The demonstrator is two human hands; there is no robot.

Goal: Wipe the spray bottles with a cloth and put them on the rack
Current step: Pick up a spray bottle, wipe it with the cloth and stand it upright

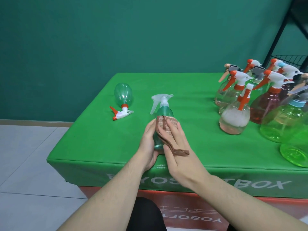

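Wiping is under way: the left hand grips the teal translucent plastic spray bottle upright at the green table's near edge, while the right hand, fingers straight, presses the brown cloth against it, so racking seemingly follows.

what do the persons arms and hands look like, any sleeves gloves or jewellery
Both forearms are bare right to the lower frame edge, with no sleeve in view. The left hand and right hand wear no gloves, and no rings, watch or bracelet show on the fingers or wrists. Nails look short and unpainted. Below the arms, dark clothing covers the person's lap.
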